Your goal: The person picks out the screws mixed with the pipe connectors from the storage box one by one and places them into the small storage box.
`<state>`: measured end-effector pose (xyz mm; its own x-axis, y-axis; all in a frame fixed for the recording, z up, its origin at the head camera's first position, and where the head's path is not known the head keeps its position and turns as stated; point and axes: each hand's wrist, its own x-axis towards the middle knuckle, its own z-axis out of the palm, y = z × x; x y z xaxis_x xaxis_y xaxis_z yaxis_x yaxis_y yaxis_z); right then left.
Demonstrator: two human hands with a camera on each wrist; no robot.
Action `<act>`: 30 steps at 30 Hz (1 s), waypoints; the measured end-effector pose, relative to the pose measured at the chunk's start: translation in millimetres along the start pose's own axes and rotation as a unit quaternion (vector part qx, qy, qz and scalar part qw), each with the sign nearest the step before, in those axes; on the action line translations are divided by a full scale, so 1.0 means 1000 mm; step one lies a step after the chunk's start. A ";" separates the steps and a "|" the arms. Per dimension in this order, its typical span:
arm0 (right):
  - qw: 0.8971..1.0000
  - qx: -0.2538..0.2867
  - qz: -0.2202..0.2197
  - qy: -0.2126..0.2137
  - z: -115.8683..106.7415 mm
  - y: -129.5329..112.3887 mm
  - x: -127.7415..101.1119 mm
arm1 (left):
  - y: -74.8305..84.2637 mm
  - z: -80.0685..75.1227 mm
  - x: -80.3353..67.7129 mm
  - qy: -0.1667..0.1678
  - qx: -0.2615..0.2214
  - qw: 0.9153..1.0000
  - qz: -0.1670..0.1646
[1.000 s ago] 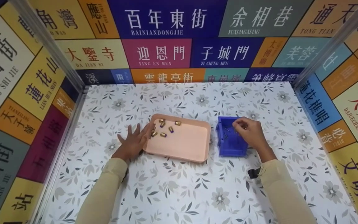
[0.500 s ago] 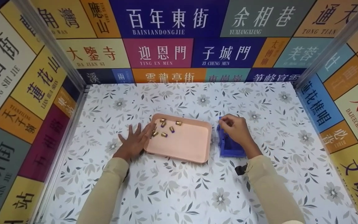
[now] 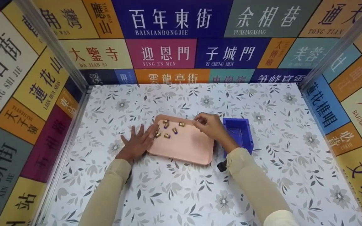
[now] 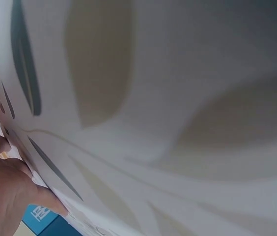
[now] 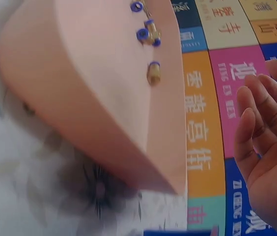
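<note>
A shallow peach tray (image 3: 187, 147) holds several brass push-in fittings with blue collars (image 3: 174, 130), grouped toward its left and back. My left hand (image 3: 136, 142) lies with fingers spread, its inner fingers at the tray's left rim; the left wrist view catches part of it close to the tabletop. Over the tray's right back corner is my right hand (image 3: 209, 125), thumb and index finger close together. The right wrist view shows its other fingers (image 5: 259, 115) loosely curled, but I cannot tell whether its hidden fingertips hold anything.
A blue bin (image 3: 246, 125) stands right of the tray, with thin dark pieces (image 3: 240, 131) inside; my right forearm covers part of it. The table (image 3: 174, 194) has a leaf-and-flower cover. Walls of coloured name panels (image 3: 162, 53) enclose its back and sides.
My right hand has moved left from above the blue bin, across its left edge, to the tray's right back corner. My left hand has stayed at the tray's left rim.
</note>
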<state>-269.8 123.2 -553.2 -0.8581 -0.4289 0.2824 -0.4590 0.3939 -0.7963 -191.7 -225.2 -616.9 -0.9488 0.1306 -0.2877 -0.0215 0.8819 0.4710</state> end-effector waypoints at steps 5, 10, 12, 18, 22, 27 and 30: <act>0.999 -0.013 -0.003 -0.029 0.018 -0.006 0.013 | 0.003 0.000 0.001 -0.001 0.008 1.000 -0.007; 0.998 -0.014 -0.014 -0.057 0.032 -0.007 0.025 | 0.004 0.000 0.001 0.000 0.008 1.000 -0.015; 0.997 -0.018 -0.023 -0.065 0.038 -0.007 0.029 | 0.004 -0.001 0.001 -0.001 0.009 1.000 -0.017; 0.996 -0.024 -0.047 -0.073 0.052 -0.007 0.037 | 0.003 -0.001 0.001 -0.006 0.010 1.000 -0.013; 0.995 -0.022 -0.044 -0.082 0.059 -0.007 0.041 | 0.003 0.000 0.002 -0.003 0.008 1.000 -0.015; 0.992 -0.046 -0.044 -0.113 0.070 -0.005 0.049 | 0.003 0.001 0.003 0.001 0.008 1.000 -0.014; 0.989 -0.060 -0.040 -0.127 0.076 -0.005 0.054 | 0.002 0.000 0.004 0.000 0.013 1.000 -0.014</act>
<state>-296.0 36.5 -574.8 -0.7397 -0.6468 0.1858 -0.5598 0.4383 -0.7032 -195.4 -222.6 -617.1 -0.9476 0.1063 -0.3012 -0.0394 0.8969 0.4405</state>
